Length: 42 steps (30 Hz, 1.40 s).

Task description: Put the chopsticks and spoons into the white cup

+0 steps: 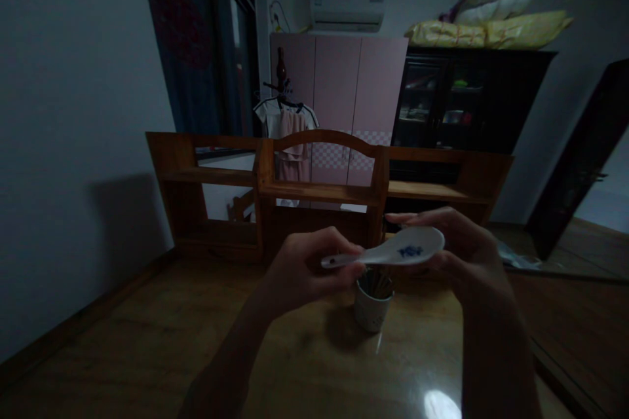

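Observation:
A white soup spoon (383,252) with a blue pattern in its bowl is held level above the table, spanning both hands. My left hand (314,268) pinches its handle between thumb and fingers, close to the small hole at the handle's end. At the other side, my right hand (457,252) grips the rim of the spoon's bowl with thumb and fingers. Below and just behind the spoon, a light-coloured cup (372,311) stands upright on the table, with several thin sticks in it. The spoon and my left fingers overlap the cup's top in this view.
The wooden table (295,366) carries a wooden shelf unit (319,193) along its far edge. A wall (73,144) borders the left side. Beyond stand a pink wardrobe (339,78), a clothes stand (281,72) and a dark cabinet (481,101). A dark door (577,157) is at the right.

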Available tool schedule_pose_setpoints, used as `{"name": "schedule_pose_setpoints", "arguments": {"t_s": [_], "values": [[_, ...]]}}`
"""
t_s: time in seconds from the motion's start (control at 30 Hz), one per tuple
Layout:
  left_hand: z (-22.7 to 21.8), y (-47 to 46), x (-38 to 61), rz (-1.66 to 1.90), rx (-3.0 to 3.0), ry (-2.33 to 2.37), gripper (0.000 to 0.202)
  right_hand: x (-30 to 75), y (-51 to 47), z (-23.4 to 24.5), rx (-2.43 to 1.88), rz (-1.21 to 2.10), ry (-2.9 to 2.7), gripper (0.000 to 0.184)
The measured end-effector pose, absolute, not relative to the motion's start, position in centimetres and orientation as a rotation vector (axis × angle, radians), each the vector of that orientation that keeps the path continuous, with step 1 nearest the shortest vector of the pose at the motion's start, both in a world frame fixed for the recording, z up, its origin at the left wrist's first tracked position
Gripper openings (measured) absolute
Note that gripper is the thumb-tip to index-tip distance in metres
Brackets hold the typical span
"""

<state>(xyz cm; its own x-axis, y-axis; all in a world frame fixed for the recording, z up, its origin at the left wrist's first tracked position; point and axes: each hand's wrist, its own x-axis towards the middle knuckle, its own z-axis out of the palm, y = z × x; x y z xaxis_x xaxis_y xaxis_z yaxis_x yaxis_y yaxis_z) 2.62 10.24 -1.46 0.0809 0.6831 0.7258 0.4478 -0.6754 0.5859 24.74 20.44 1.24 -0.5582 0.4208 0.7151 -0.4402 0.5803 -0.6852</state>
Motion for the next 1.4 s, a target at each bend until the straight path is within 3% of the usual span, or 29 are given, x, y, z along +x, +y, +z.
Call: {"name": "schedule_pose_setpoints", "arguments": {"t_s": [0.1, 0.23, 0.37, 0.43, 0.6, 0.93, 1.4], "values": [[-2.0, 11.1, 2.3, 1.554, 1.932, 0.983, 0.015, 24.4, 20.5, 1.1, 0.066, 1.115, -1.824, 0.017], [-2.4, 12.4, 2.0, 1.398, 1.789, 0.778, 0.016, 24.7, 20.6, 0.8, 0.034, 1.143, -1.823, 0.018], [-2.3, 13.6, 0.9, 1.155, 1.829, 0.743, 0.038, 26.4, 21.2, 0.6, -0.089, 1.091, -1.840, 0.019], [-2.2, 13.9, -0.1, 1.218, 1.849, 0.831, 0.042, 27.3, 21.5, 0.6, -0.221, 1.028, -1.844, 0.021], [-1.8, 13.7, -2.2, 1.543, 1.840, 1.108, 0.026, 27.4, 22.7, 0.5, -0.563, 0.865, -2.038, 0.028], [-1.5, 13.3, -2.2, 1.773, 1.862, 1.326, 0.024, 24.6, 27.1, -2.7, -0.608, 1.306, -2.398, 0.039], [-1.5, 12.9, -2.5, 1.813, 1.893, 1.318, 0.019, 21.4, 29.8, -6.8, -0.853, 1.095, -2.594, 0.018]]}}
